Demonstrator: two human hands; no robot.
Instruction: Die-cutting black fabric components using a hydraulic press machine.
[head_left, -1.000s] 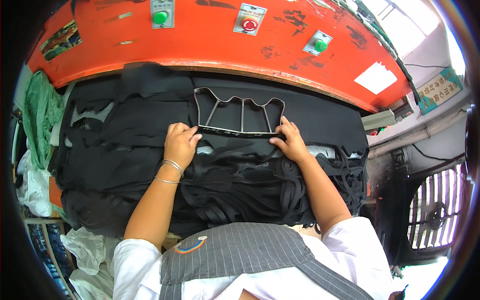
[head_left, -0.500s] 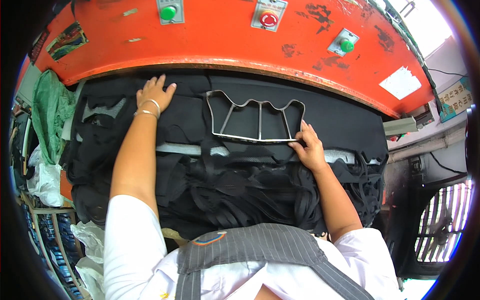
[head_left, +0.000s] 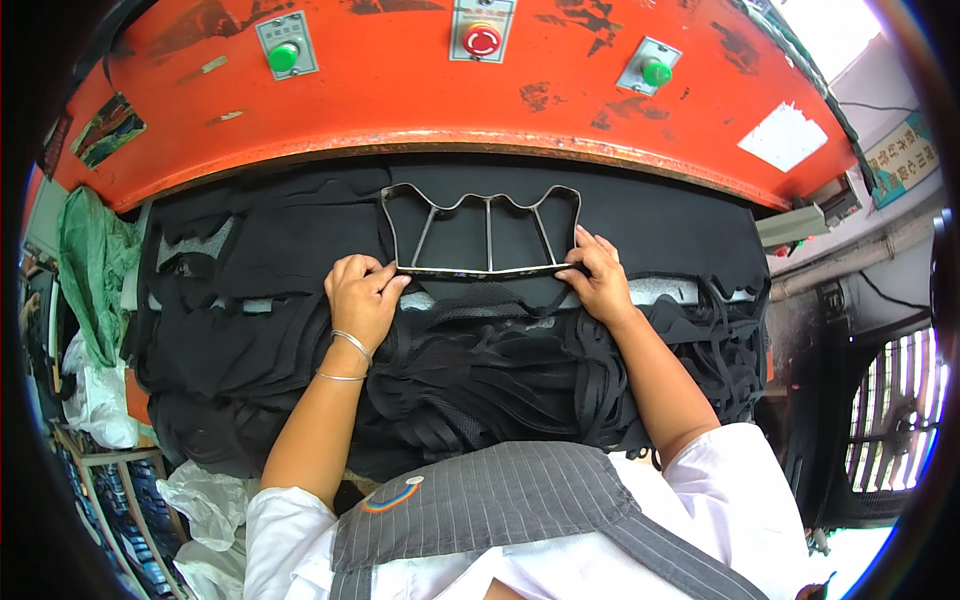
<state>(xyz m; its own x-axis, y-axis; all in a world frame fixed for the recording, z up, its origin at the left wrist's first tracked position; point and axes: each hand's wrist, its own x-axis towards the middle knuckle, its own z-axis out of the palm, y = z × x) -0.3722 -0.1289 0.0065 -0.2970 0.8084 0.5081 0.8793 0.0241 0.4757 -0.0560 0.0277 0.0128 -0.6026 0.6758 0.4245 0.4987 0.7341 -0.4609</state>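
A metal cutting die [head_left: 490,235], with a wavy far edge, a straight near edge and inner cross bars, lies on black sheet material [head_left: 660,215]. My left hand [head_left: 362,298], with two thin bangles at the wrist, has its fingers curled and pinches the die's near left corner. At the near right corner my right hand [head_left: 598,278] grips the frame between thumb and fingers. Black offcuts and strips [head_left: 470,370] hang in a tangled heap on the near side of the sheet.
An orange machine beam [head_left: 400,100] spans the far side, carrying a red button [head_left: 481,39] and two green buttons. Green plastic sacking [head_left: 95,270] and white bags [head_left: 100,400] sit at the left. A dark fan [head_left: 890,430] stands at the right.
My left hand has come back from the far left of the sheet to the die's near left corner and closed there. My right hand stays on the right corner.
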